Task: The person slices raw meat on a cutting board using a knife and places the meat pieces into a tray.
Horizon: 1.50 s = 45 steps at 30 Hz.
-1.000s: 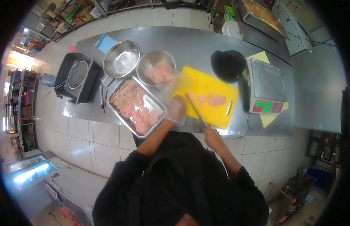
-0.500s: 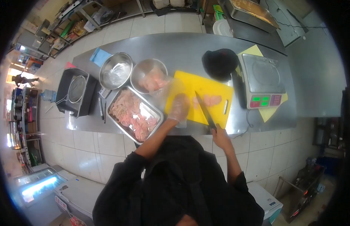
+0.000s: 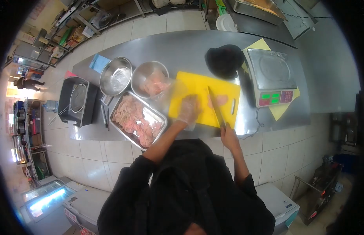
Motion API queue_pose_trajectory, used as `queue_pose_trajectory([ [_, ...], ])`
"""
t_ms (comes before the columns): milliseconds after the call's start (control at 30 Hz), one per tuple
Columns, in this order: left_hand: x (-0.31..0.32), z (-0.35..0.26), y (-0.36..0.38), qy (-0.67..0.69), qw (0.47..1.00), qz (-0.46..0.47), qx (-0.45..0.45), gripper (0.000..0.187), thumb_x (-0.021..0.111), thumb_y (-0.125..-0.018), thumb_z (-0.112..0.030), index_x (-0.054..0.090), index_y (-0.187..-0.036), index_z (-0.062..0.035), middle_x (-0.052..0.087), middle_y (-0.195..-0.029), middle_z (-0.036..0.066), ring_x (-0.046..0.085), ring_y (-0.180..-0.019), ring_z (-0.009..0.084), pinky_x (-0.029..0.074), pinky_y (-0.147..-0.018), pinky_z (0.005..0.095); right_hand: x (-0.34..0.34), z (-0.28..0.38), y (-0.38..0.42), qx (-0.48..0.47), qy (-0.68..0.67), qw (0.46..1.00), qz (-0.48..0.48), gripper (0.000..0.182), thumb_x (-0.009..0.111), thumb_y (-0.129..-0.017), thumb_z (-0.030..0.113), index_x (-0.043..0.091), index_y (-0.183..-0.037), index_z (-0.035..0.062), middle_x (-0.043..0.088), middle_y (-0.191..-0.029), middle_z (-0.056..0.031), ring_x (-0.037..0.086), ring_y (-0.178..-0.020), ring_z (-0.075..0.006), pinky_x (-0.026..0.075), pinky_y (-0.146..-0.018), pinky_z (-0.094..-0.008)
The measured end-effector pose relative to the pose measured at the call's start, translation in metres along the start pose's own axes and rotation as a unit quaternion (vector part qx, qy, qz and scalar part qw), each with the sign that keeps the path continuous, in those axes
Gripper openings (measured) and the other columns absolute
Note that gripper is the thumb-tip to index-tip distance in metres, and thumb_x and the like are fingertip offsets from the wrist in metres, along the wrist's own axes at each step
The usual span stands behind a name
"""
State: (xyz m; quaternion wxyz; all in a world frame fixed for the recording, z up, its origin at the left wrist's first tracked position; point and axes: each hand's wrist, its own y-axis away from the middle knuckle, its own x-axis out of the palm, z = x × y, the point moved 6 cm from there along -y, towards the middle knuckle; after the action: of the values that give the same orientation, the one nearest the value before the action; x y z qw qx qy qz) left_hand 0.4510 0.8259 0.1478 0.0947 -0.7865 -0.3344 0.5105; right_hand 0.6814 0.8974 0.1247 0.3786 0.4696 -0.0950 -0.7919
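Note:
My right hand [image 3: 229,137] is closed around the handle of a knife [image 3: 217,109], whose blade lies across the yellow cutting board [image 3: 182,82]. A pale pink piece of raw meat [image 3: 221,100] is on the board beside the blade. On the board's left part is my left hand [image 3: 188,109] in a clear plastic glove; its fingers are blurred, and what they hold, if anything, cannot be made out. Left of that hand, a steel bowl [image 3: 137,72] contains larger raw meat [image 3: 155,83] and clear plastic. Nearer me, a metal tray [image 3: 151,113] carries cut raw meat [image 3: 129,113].
A second steel bowl [image 3: 105,84] stands beside a black bin [image 3: 92,102] with a strainer [image 3: 78,98]. Behind the board lies a black bundle [image 3: 224,60]. A digital scale [image 3: 270,72] occupies the right side of the steel table [image 3: 174,45]. Far left, a person [image 3: 28,83] stands.
The view has shifted slightly. The knife blade has swung more upright over the board, and less meat shows around it. My gloved left hand has moved a little toward the knife.

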Motion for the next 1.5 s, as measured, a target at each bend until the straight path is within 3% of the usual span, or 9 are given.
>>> queue_pose_trajectory([
  [200,0.048,0.041,0.01,0.105,0.981,0.151,-0.064,0.028,0.073,-0.077,-0.016,0.06,-0.099,-0.0064,0.06,-0.085,0.012,0.061,-0.082,0.0315,0.048,-0.074,0.0456,0.015,0.023,0.007,-0.087,-0.008,0.994,0.066,0.033,0.053,-0.099,0.021,0.051,-0.117,-0.0062,0.062,-0.104,-0.0356,0.058,-0.103,-0.0528,0.045,-0.089,-0.0566],
  [633,0.054,0.031,0.028,0.274,0.937,0.193,-0.098,0.034,0.076,-0.078,-0.013,0.055,-0.103,-0.0057,0.056,-0.083,0.007,0.057,-0.079,0.0258,0.049,-0.077,0.0377,0.047,0.029,-0.007,-0.099,-0.062,0.993,0.033,0.036,0.051,-0.1,0.026,0.051,-0.114,-0.0073,0.061,-0.101,-0.0373,0.058,-0.1,-0.0542,0.045,-0.086,-0.0575],
  [733,0.072,0.047,0.044,0.577,0.748,0.148,-0.291,0.035,0.075,-0.078,-0.015,0.057,-0.106,-0.0056,0.058,-0.085,0.006,0.058,-0.079,0.0281,0.05,-0.079,0.0397,0.052,0.027,-0.016,-0.108,-0.087,0.99,0.035,0.035,0.051,-0.1,0.026,0.051,-0.114,-0.0068,0.062,-0.099,-0.0364,0.06,-0.096,-0.0537,0.047,-0.085,-0.056],
  [833,0.053,0.036,0.032,0.479,0.856,0.099,-0.169,0.029,0.071,-0.08,-0.014,0.06,-0.106,-0.0065,0.061,-0.087,0.008,0.06,-0.083,0.0295,0.05,-0.079,0.0423,0.04,0.025,-0.015,-0.102,-0.098,0.99,-0.006,0.035,0.052,-0.1,0.025,0.051,-0.114,-0.0062,0.063,-0.097,-0.0355,0.061,-0.094,-0.0527,0.048,-0.084,-0.0552],
  [900,0.051,0.024,0.021,0.03,0.983,0.182,-0.013,0.026,0.067,-0.082,-0.017,0.064,-0.107,-0.0093,0.065,-0.098,0.011,0.061,-0.096,0.031,0.05,-0.084,0.044,0.022,0.025,-0.013,-0.061,-0.114,0.991,-0.02,0.035,0.052,-0.1,0.025,0.051,-0.117,-0.0059,0.064,-0.098,-0.0348,0.062,-0.095,-0.0512,0.049,-0.083,-0.0544],
  [1000,0.034,0.013,0.014,-0.053,0.987,0.153,-0.004,0.026,0.062,-0.083,-0.018,0.067,-0.108,-0.0115,0.065,-0.106,0.013,0.059,-0.106,0.0311,0.048,-0.087,0.0449,0.002,0.027,-0.008,-0.039,-0.107,0.993,-0.032,0.036,0.052,-0.1,0.025,0.051,-0.118,-0.0061,0.065,-0.096,-0.0344,0.063,-0.093,-0.0517,0.049,-0.082,-0.0544],
  [1233,0.049,0.009,0.013,-0.127,0.978,0.117,0.113,0.026,0.057,-0.089,-0.017,0.065,-0.112,-0.0087,0.063,-0.105,0.013,0.058,-0.103,0.0307,0.047,-0.086,0.044,0.014,0.024,-0.003,-0.077,-0.125,0.988,-0.04,0.032,0.055,-0.1,0.024,0.052,-0.109,-0.0067,0.064,-0.099,-0.0357,0.063,-0.095,-0.0496,0.05,-0.08,-0.0509],
  [1333,0.065,0.012,0.009,-0.134,0.952,0.256,0.097,0.025,0.055,-0.092,-0.019,0.064,-0.112,-0.0066,0.063,-0.102,0.014,0.059,-0.101,0.031,0.048,-0.085,0.0445,0.033,0.017,-0.007,-0.099,-0.162,0.981,-0.031,0.031,0.056,-0.099,0.024,0.052,-0.105,-0.0067,0.063,-0.1,-0.036,0.063,-0.098,-0.0494,0.05,-0.081,-0.0502],
  [1500,0.094,0.061,0.01,0.124,0.981,0.149,0.005,0.018,0.057,-0.09,-0.019,0.065,-0.099,-0.0051,0.064,-0.095,0.017,0.062,-0.09,0.0328,0.049,-0.082,0.046,0.053,0.002,-0.017,-0.106,-0.144,0.983,-0.03,0.035,0.056,-0.1,0.025,0.053,-0.113,-0.008,0.065,-0.104,-0.0331,0.064,-0.101,-0.0463,0.05,-0.084,-0.0477],
])
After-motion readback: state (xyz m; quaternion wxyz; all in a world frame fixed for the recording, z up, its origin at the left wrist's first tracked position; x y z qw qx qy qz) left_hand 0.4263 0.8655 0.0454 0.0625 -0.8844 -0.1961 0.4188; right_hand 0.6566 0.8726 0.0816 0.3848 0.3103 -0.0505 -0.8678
